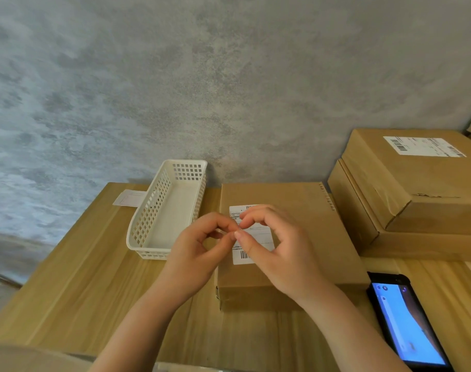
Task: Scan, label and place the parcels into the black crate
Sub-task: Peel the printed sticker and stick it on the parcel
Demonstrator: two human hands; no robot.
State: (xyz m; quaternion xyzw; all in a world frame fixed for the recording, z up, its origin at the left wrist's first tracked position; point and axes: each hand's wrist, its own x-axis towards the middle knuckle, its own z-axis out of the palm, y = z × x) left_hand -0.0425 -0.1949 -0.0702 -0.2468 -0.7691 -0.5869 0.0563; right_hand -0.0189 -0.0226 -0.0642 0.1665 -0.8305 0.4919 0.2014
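Both hands, left hand [199, 253] and right hand [280, 253], pinch something tiny (too small to tell) above the parcel [290, 237]. The light wooden table [95, 285] stands against a mottled grey wall [175, 76].

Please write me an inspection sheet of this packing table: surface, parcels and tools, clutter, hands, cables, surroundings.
Surface: wooden table, pale grain.
Job's things: flat parcel at centre with white label; two stacked boxes at right, the top one labelled; scanner at right edge, screen lit. Black crate: nothing seen.
Clutter: white basket, nothing seen inside; paper slip beside it.
Hands: left hand and right hand meet fingertips above the label, pinching something too small to identify.
Cables: nothing seen.
Surroundings: grey mottled wall.
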